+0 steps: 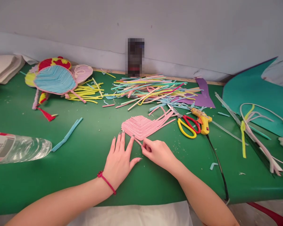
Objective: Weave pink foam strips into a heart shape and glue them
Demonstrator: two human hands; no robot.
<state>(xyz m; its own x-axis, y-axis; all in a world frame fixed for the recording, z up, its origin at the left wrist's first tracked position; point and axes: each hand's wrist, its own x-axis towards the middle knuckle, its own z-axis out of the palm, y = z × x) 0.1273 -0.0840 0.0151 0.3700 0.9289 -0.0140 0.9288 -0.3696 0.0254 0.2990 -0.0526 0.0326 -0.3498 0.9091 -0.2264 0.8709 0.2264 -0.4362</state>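
Observation:
A pink leaf-shaped piece made of pipe cleaners [138, 125] lies flat on the green table [85, 175]. Its loose strands fan out to the upper right. My left hand [120, 160] is spread flat, with its fingertips on the piece's lower left edge. At the lower edge, my right hand [157, 153] pinches the end of a pink pipe cleaner [138, 142] between thumb and fingers. Right of the strands lie scissors [187, 125] with red and yellow handles and a yellow glue gun [202, 121].
A heap of coloured pipe cleaners [146, 91] stretches along the back. Finished-looking fans [55, 80] are stacked at back left. A water bottle [21, 147] lies on its side at left, near blue pipe cleaners [67, 135]. Teal sheet [254, 91] and purple sheet [204, 94] lie right; a black cord [218, 166] crosses the table.

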